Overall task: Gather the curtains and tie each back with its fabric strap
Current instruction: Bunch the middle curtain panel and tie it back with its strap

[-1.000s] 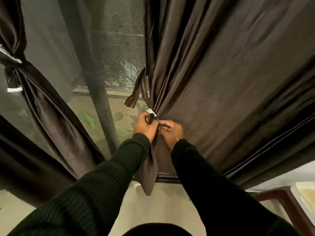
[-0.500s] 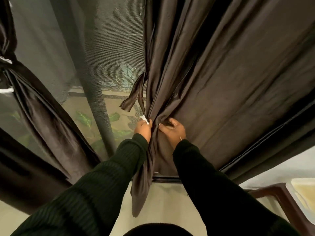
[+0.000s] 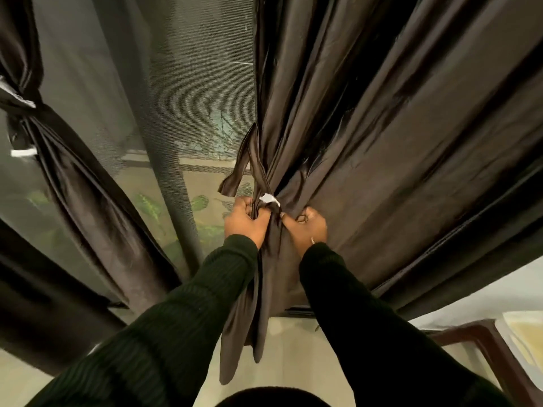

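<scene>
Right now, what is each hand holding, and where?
Left hand grips the fabric strap just below its white tag; right hand pinches the curtain at the gather.

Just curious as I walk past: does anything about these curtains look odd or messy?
Only the right curtain looks unfinished: its strap dangles loose while both hands grip the gathered fabric. The left curtain is already tied.

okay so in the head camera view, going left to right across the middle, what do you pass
Tied-back left curtain → mesh window screen → loose strap end → left hand → white tag → right hand → right curtain.
</scene>
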